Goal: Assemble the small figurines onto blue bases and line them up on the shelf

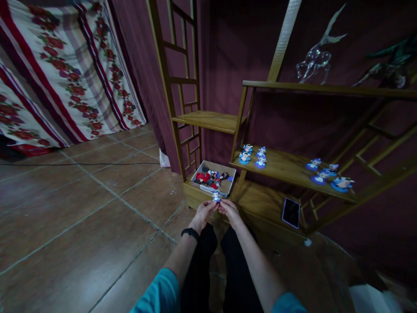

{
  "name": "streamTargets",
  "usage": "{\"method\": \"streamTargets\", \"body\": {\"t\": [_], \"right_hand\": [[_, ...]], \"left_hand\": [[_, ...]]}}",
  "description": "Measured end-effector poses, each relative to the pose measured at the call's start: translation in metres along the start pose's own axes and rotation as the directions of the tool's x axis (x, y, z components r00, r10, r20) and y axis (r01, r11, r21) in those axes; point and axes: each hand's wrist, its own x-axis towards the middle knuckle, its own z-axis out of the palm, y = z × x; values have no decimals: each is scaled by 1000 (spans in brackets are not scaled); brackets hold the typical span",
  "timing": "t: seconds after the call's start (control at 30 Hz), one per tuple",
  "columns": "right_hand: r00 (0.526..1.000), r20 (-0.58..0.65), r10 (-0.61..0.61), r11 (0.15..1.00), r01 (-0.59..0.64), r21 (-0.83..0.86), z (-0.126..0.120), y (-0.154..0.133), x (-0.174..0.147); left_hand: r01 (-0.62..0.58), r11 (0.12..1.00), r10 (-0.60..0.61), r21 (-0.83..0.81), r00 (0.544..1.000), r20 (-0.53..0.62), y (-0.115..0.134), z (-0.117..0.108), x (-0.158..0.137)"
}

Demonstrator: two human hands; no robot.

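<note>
Between my two hands, in front of the box, is a small white and purple figurine [216, 197]. My left hand [205, 212] pinches its base from the left, and my right hand [229, 210] grips it from the right. Just beyond stands an open cardboard box [232, 186] on the low shelf, holding several red, black and white figurines [211, 177]. Similar figurines on blue and purple bases stand on the middle shelf: one group [261, 161] at its left end, another group [321, 176] toward the right.
A phone or tablet [291, 213] lies on the lowest shelf [257, 198]. A clear deer ornament [314, 63] and a dark ornament [389, 69] stand on the top shelf. A wooden lattice frame [176, 82] rises at left. A thin cable [97, 164] crosses the tiled floor.
</note>
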Motion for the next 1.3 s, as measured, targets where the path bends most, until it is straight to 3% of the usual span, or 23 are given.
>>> {"method": "streamTargets", "body": {"t": [0.23,0.83,1.3], "right_hand": [[999,25,-20,1000,20,-18,-1,-1,0],[999,-10,-42,998,42,-43,-2,3,6],[999,0,-37,999,37,-13,1,-2,1]], "left_hand": [[15,1000,-15,-9,999,47,5,1,-2],[78,996,-77,-41,997,32,8,-1,0],[-7,1000,10,-30,997,82,4,1,-4]]}}
